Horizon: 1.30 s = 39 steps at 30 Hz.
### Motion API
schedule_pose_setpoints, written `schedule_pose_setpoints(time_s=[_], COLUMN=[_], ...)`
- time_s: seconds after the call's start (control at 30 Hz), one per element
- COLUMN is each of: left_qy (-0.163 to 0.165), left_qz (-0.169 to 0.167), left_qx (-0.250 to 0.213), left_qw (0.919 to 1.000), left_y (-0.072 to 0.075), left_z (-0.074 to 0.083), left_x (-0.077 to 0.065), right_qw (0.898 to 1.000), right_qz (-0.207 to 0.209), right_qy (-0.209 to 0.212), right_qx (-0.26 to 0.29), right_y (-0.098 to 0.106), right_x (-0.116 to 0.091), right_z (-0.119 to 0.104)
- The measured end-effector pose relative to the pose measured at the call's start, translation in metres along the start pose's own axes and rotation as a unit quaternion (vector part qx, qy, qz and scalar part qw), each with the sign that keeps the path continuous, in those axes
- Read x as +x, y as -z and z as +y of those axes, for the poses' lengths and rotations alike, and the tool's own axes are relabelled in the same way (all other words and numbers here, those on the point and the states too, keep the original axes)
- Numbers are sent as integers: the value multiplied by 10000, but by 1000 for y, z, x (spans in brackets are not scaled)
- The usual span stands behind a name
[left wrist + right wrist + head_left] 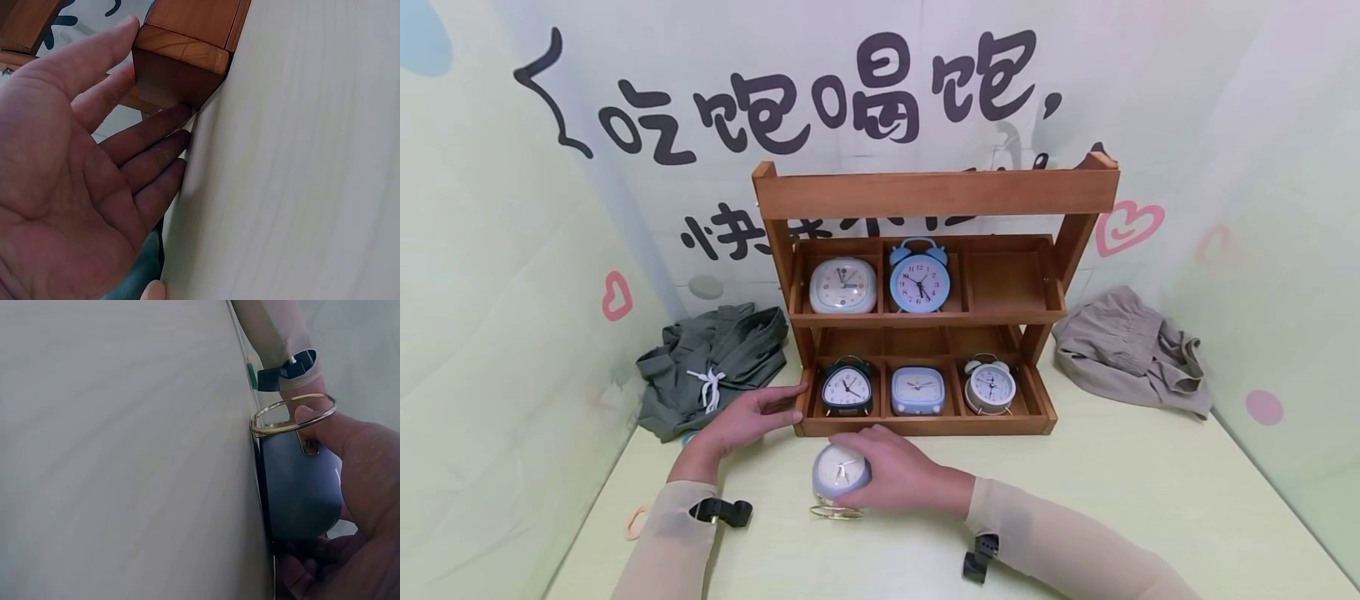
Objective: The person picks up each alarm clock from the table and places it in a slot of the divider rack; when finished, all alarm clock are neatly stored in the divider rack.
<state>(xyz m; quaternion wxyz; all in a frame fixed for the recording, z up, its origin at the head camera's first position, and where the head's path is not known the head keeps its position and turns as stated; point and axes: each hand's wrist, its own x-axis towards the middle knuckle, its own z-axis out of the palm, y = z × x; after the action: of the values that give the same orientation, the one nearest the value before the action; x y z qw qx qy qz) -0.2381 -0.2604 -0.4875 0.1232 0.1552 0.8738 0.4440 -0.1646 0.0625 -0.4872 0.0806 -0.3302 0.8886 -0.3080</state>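
Observation:
My right hand (pixel 901 471) grips a round blue-grey alarm clock (pixel 835 473) just in front of the shelf, thumb near its gold ring handle (pixel 837 512). In the right wrist view, the thumb rests by the ring of the clock (pixel 300 487) and the other fingers reach around its far end, partly hidden. At the lower left corner of the wooden shelf (pixel 925 427), my left hand (pixel 745 421) has its fingers fairly straight. Its fingertips are right at the corner block (pixel 181 75) in the left wrist view.
The upper tier holds a white clock (pixel 843 287) and a light-blue twin-bell clock (pixel 919 283). Below stand a dark triangular clock (pixel 847 388), a blue square clock (pixel 917 392) and a white twin-bell clock (pixel 990 386). Folded garments, dark green (pixel 707 358) and beige (pixel 1131 350), flank the shelf.

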Motion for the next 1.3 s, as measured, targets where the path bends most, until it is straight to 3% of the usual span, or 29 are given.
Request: schedule_pose_setpoints(time_s=[0.37, 0.53, 0.7, 1.07, 1.3], left_qy=[37, 15, 21, 56, 81], left_qz=[-47, -66, -66, -54, -80], left_qx=[-174, -234, -242, -198, -215], left_qw=[9998, 9997, 9997, 9998, 9997], left_y=[0, 1, 1, 1, 1], left_z=[2, 2, 2, 2, 1], left_x=[0, 0, 0, -1, -1], right_qw=[9996, 9968, 9862, 9702, 9545], right_qz=[139, 339, 643, 1362, 1895], right_qy=[197, 590, 1110, 1415, 1589], right_qx=[-119, -429, -1047, -1419, -1664], right_y=[22, 38, 60, 133, 184], right_x=[-30, -45, -57, -71, -76], right_z=[28, 32, 34, 40, 49])
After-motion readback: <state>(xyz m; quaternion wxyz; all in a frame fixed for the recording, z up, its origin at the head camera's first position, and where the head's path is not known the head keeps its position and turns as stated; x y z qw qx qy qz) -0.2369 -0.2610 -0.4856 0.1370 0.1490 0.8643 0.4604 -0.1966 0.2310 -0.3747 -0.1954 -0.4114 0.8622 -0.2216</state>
